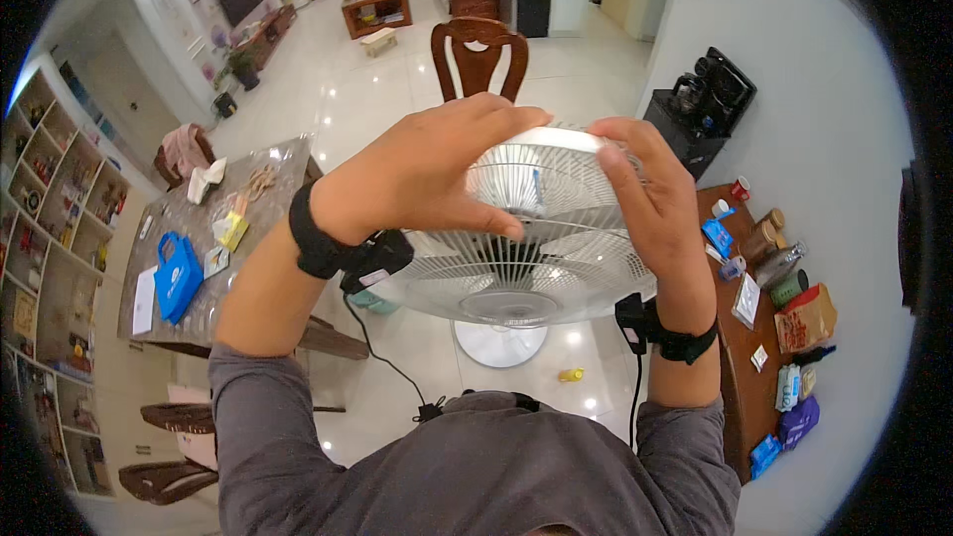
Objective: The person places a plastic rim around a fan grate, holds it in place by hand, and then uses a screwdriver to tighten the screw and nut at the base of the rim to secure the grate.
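On the glossy pale tiled floor, this side of a reddish-brown wooden chair, stands a white round wire-grilled pedestal fan; I see the left hand and the right hand grasping its upper rim.

Floor: glossy white tile. Fan stands on it on a round white base, below left grip and right grip. Small yellow item near base, wooden chair beyond grips. Grey tabletop, left of left grip: blue bag, white sheet, yellow pack. Brown tabletop, right of right grip: paper bag, blue pack.
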Motion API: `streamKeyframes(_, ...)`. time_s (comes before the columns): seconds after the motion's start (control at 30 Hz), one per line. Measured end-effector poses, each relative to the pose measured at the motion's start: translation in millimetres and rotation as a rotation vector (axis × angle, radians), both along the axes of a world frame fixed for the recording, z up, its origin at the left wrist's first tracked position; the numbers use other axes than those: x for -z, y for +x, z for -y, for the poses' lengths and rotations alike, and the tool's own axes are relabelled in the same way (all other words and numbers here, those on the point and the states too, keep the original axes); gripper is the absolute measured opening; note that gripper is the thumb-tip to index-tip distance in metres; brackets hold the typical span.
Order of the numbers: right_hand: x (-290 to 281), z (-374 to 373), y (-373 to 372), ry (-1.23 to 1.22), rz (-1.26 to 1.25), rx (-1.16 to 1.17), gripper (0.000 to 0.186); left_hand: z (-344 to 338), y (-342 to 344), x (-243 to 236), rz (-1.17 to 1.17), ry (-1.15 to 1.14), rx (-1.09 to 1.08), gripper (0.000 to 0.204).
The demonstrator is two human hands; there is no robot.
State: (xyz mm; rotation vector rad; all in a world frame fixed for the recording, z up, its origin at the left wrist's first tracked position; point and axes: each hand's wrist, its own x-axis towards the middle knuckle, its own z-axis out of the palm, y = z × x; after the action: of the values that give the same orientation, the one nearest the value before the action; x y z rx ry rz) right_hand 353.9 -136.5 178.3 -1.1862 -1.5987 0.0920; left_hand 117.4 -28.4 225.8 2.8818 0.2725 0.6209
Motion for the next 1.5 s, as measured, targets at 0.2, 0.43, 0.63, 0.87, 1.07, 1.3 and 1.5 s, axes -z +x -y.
streamKeyframes(0.2,-1,3,-10,-0.048,-0.005,0.015,0.019,-22,-25,6,0.205,-0.358,0.079,0.071)
streamKeyframes(0.43,2,2,-7,-0.088,-0.015,0.009,0.019,-24,-125,55,0.456,-0.684,-0.190,0.043)
streamKeyframes(0.63,7,4,-3,-0.133,-0.088,-0.014,0.021,-8,-183,162,0.655,-0.761,-0.432,0.041)
streamKeyframes(0.87,7,6,-13,-0.132,-0.082,-0.094,0.030,10,-176,241,0.913,-0.932,-0.464,0.040)
streamKeyframes(1.07,9,8,3,-0.123,0.027,-0.027,0.034,2,-167,250,1.006,-0.916,-0.544,0.028)
streamKeyframes(1.3,12,-7,4,-0.147,0.047,-0.090,0.038,-14,-183,267,1.030,-0.905,-0.451,0.022)
streamKeyframes(1.5,12,18,4,-0.219,-0.074,0.134,0.047,-12,-181,275,1.031,-1.019,-0.457,0.023)
